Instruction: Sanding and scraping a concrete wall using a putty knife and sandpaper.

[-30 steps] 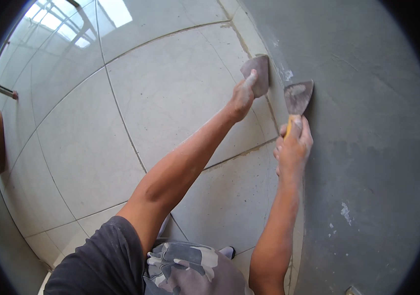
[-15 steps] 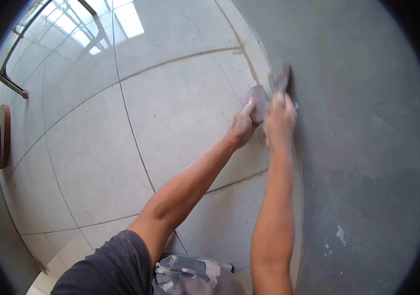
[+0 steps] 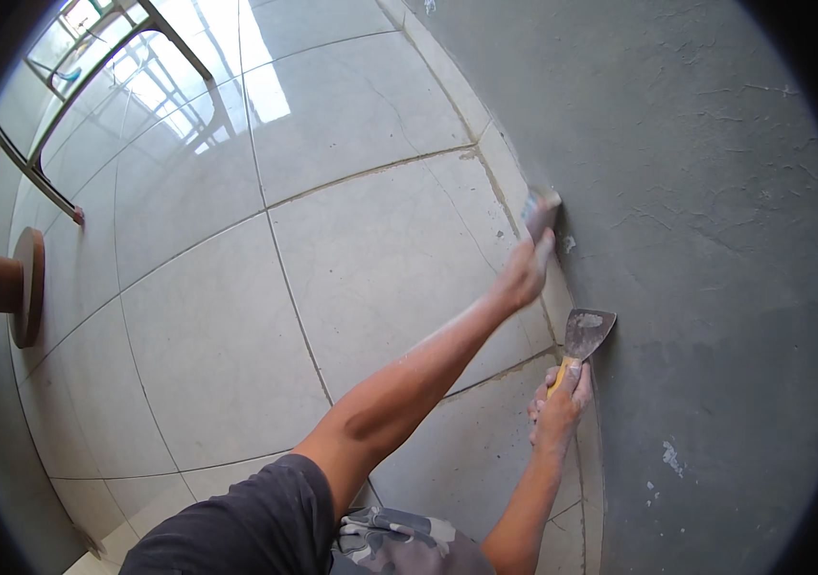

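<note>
My right hand grips the yellow handle of a putty knife. The knife's wide metal blade bears pale residue and points away from me, beside the foot of the grey wall. Farther off, my left hand is closed on a flat greyish piece, smeared by motion; its exact kind is unclear. That piece is at the wall just above the skirting tiles, and I cannot tell whether it touches. Whitish dust coats the fingers of my right hand.
The grey wall fills the right side, with white patches low down. Large pale tiles cover the floor. At the left are a metal frame and a brown round-ended object.
My right hand has drawn back toward me with the putty knife, away from my left hand. My left hand has moved right to the wall with the flat piece. The view has shifted slightly.
</note>
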`<move>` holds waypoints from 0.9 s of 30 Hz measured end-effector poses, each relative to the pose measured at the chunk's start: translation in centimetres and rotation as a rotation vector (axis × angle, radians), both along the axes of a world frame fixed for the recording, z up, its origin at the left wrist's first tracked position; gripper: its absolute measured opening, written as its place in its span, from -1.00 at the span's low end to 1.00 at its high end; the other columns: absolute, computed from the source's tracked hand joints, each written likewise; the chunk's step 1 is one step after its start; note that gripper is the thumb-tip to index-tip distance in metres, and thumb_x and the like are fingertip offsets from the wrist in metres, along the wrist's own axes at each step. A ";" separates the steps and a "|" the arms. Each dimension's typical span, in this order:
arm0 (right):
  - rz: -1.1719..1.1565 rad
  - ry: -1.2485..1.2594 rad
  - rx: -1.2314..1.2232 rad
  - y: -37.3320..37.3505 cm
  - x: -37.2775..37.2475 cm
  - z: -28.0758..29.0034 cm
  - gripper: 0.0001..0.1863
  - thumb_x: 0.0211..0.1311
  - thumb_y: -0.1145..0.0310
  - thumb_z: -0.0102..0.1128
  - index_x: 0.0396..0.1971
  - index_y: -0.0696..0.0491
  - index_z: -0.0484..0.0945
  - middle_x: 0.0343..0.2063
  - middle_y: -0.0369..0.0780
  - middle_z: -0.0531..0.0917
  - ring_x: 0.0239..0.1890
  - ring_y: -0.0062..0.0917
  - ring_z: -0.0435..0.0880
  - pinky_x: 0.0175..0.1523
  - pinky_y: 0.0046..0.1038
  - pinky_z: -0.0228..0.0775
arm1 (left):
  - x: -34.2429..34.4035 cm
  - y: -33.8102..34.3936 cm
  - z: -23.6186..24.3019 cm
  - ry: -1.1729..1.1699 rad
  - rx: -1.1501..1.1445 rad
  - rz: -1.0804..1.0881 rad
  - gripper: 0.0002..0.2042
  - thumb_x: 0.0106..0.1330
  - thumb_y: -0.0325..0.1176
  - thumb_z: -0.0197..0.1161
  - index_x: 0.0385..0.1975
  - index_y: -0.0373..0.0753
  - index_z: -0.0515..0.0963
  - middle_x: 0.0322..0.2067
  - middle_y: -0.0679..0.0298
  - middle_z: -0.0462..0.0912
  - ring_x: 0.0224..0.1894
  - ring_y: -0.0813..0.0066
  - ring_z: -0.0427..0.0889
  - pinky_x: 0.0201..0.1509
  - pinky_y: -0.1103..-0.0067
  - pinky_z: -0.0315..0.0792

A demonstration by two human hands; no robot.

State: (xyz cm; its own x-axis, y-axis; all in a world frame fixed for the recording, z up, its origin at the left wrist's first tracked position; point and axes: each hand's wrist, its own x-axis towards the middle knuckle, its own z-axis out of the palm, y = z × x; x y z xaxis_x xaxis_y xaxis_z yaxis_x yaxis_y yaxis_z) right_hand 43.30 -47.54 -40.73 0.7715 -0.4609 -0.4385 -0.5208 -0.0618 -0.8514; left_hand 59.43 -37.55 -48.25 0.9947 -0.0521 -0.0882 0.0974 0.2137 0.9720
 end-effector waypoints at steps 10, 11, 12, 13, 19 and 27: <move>0.020 -0.106 0.062 -5.5 -4.6 1.8 -0.74 0.54 0.12 -0.19 -0.25 -0.01 0.33 -0.52 -0.36 0.37 -0.73 -0.77 0.23 -0.72 -0.67 0.03 | -9.1 -5.0 0.3 -0.275 -0.075 -0.169 -0.42 0.57 -0.21 -0.21 0.46 -0.38 -0.12 0.51 -0.04 -0.21 0.56 0.21 -0.30 0.55 0.46 -0.28; 0.026 -0.121 0.053 -5.1 -4.4 2.5 -0.74 0.54 0.12 -0.19 -0.25 -0.01 0.33 -0.52 -0.36 0.37 -0.73 -0.77 0.23 -0.72 -0.67 0.03 | -7.8 -5.6 1.0 -0.300 -0.072 -0.103 -0.42 0.58 -0.19 -0.22 0.46 -0.38 -0.12 0.51 -0.03 -0.19 0.56 0.22 -0.30 0.55 0.46 -0.29; 0.042 -0.104 0.019 -4.6 -3.9 2.2 -0.75 0.55 0.13 -0.19 -0.25 -0.01 0.33 -0.52 -0.36 0.38 -0.74 -0.76 0.22 -0.72 -0.67 0.03 | -5.8 -5.2 1.3 -0.308 -0.056 -0.039 -0.41 0.58 -0.17 -0.23 0.46 -0.38 -0.12 0.51 -0.02 -0.18 0.56 0.23 -0.30 0.55 0.46 -0.30; 0.052 -0.081 -0.017 -4.4 -3.8 1.8 -0.75 0.55 0.13 -0.19 -0.24 -0.01 0.33 -0.52 -0.35 0.38 -0.74 -0.76 0.22 -0.72 -0.66 0.04 | -3.8 -4.8 2.0 -0.298 -0.055 0.070 -0.40 0.58 -0.14 -0.23 0.44 -0.42 -0.10 0.49 -0.06 -0.11 0.55 0.19 -0.23 0.55 0.46 -0.25; 0.022 -0.020 0.044 -6.5 -6.2 0.7 -0.74 0.53 0.12 -0.16 -0.16 0.01 0.35 -0.51 -0.36 0.38 -0.72 -0.77 0.23 -0.70 -0.66 0.06 | 2.5 -3.2 4.9 -0.046 -0.047 0.163 -0.37 0.58 -0.06 -0.23 0.36 -0.56 0.01 0.39 -0.24 0.10 0.47 -0.02 0.04 0.51 0.44 -0.11; 0.010 -0.057 0.115 -4.3 -7.1 -0.8 -0.77 0.50 0.11 -0.10 -0.12 -0.04 0.36 -0.50 -0.37 0.41 -0.73 -0.77 0.26 -0.71 -0.65 0.06 | -11.3 -8.0 2.5 -0.076 -0.046 -0.204 -0.45 0.58 -0.21 -0.21 0.42 -0.44 0.00 0.47 -0.15 -0.10 0.53 0.07 -0.12 0.55 0.43 -0.18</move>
State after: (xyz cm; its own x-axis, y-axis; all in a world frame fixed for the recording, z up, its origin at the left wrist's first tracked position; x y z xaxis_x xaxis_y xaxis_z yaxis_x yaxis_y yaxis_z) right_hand 36.22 -51.82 -41.57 0.8009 -0.4026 -0.4432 -0.4712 0.0329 -0.8814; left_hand 48.16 -45.58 -45.70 0.9668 -0.2553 -0.0058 0.0696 0.2412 0.9680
